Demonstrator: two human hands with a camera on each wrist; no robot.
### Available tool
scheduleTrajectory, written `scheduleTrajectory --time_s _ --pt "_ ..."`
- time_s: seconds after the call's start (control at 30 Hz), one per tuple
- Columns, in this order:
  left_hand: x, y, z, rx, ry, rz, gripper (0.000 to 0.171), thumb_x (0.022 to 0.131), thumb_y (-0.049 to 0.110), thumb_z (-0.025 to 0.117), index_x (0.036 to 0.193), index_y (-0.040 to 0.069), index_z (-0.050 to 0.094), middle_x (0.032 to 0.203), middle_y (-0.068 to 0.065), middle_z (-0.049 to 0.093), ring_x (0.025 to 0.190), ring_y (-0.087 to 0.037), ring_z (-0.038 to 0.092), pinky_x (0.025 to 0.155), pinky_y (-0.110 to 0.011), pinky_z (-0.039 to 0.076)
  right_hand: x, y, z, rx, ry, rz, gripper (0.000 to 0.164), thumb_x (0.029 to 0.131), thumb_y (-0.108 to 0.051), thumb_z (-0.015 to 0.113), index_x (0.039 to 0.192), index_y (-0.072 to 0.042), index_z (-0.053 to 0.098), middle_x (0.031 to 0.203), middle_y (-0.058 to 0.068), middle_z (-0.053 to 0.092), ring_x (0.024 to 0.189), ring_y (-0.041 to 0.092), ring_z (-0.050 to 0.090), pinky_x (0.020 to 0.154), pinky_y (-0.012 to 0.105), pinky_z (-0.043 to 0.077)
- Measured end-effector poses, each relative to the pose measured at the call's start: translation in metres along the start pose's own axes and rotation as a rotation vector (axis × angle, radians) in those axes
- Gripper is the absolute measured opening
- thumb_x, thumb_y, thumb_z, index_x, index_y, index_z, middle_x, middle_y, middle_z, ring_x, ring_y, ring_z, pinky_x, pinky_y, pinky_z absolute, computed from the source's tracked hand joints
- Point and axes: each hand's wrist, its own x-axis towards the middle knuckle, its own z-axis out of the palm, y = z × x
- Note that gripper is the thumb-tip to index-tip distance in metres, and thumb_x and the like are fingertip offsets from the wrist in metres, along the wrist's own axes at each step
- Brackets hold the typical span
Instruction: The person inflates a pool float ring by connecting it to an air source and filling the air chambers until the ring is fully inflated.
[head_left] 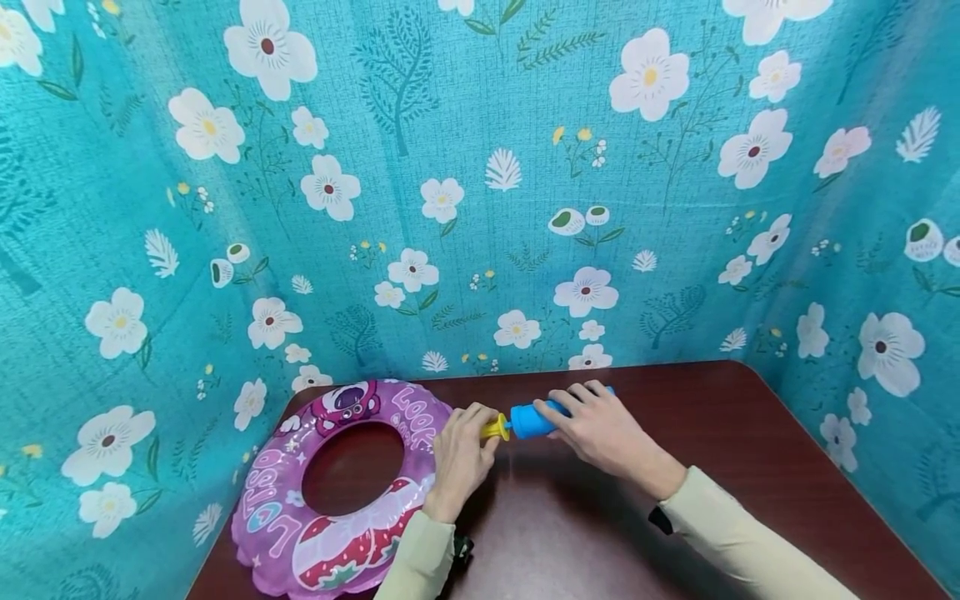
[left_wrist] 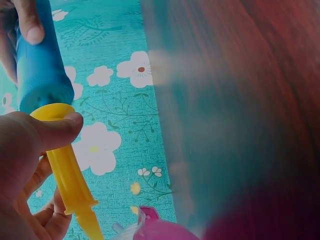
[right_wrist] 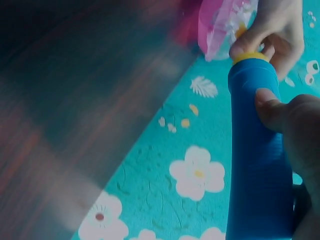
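Held above the table is a hand pump with a blue barrel [head_left: 529, 422] and a yellow nozzle [head_left: 495, 427]. My left hand [head_left: 459, 458] grips the tapered nozzle [left_wrist: 70, 175], its thumb near the wide flange. Around the blue barrel [right_wrist: 257, 165] curl the fingers of my right hand [head_left: 600, 427]. Flange and barrel end stand very close together, with a thin blue stem between them in the head view. To the left, partly behind my left forearm, lies an inflated purple swim ring [head_left: 273, 479] with strawberry and cartoon prints.
The dark reddish-brown table [head_left: 697, 442] extends to the right of my hands. A turquoise flowered curtain [head_left: 465, 250] hangs behind the table and along its sides. On my left wrist sits a small dark device [head_left: 462, 547].
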Motion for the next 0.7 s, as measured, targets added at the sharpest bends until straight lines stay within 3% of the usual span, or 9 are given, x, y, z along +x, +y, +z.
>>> scheduleTrajectory --time_s 0.2,0.4,0.53,0.7 --pt "0.0 -0.002 -0.002 -0.003 0.004 0.017 0.032 0.084 0.023 0.092 0.111 0.025 0.076 0.108 0.01 0.074 0.093 -0.017 0.065 0.07 -0.035 0.057 0.007 -0.008 0.005 0.004 -0.008 0.009 0.06 0.09 -0.044 0.085 0.142 -0.021 0.067 0.125 0.007 0.073 0.103 0.03 0.07 0.091 0.05 0.06" --pt "0.001 -0.002 -0.001 -0.014 0.022 0.024 0.031 0.085 0.025 0.092 0.11 0.024 0.075 0.108 0.009 0.074 0.092 -0.017 0.065 0.069 -0.035 0.056 -0.007 0.017 -0.014 -0.009 -0.023 0.013 0.064 0.086 -0.046 0.089 0.142 -0.023 0.068 0.124 0.007 0.075 0.106 0.029 0.071 0.091 0.049 0.06" --pt "0.003 -0.001 -0.003 -0.03 -0.007 -0.004 0.031 0.085 0.025 0.092 0.112 0.024 0.075 0.109 0.008 0.074 0.094 -0.019 0.065 0.071 -0.038 0.057 -0.02 0.037 -0.029 -0.001 -0.016 0.012 0.067 0.082 -0.043 0.092 0.142 -0.023 0.069 0.124 0.007 0.075 0.108 0.03 0.071 0.09 0.05 0.06" --pt "0.002 0.002 -0.005 -0.038 -0.033 -0.024 0.032 0.085 0.024 0.092 0.113 0.023 0.076 0.11 0.008 0.075 0.097 -0.019 0.066 0.073 -0.038 0.058 -0.017 0.034 -0.029 -0.005 -0.02 -0.011 0.068 0.083 -0.042 0.092 0.143 -0.021 0.068 0.123 0.008 0.076 0.107 0.031 0.071 0.09 0.051 0.061"
